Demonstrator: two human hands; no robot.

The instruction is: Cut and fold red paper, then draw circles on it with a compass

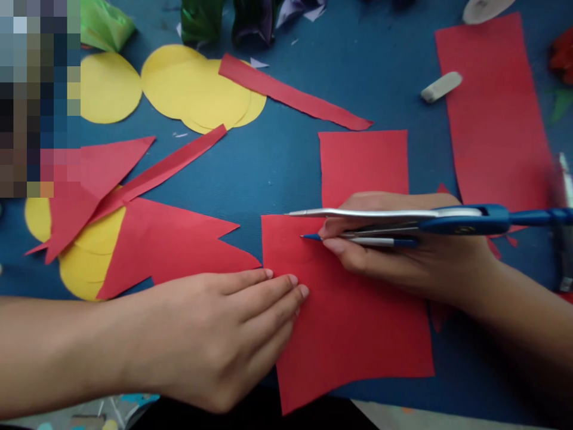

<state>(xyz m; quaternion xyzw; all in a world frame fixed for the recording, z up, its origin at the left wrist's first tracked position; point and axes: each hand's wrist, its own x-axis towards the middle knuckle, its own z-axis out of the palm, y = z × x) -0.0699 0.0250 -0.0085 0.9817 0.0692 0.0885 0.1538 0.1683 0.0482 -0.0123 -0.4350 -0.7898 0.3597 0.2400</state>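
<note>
A large piece of red paper [358, 334] lies on the blue table near its front edge. My left hand [224, 334] rests flat on the paper's left edge, its fingers stretched out side by side. Over the upper part of the paper, my right hand [403, 257] pinches a drawing compass [465, 220] lying nearly level. The compass's metal point is at the paper's top edge, and its blue pencil tip [310, 237] is just below. A smaller red piece [364, 161] lies behind my right hand.
Yellow paper circles [174, 83] and red strips [290, 92] lie at the back. Red scraps [179, 239] are at the left. A red sheet [496, 119], a whitish eraser-like piece [442, 87] and a rounded white object [486, 9] are at the right. Shiny green material [201, 21] sits behind.
</note>
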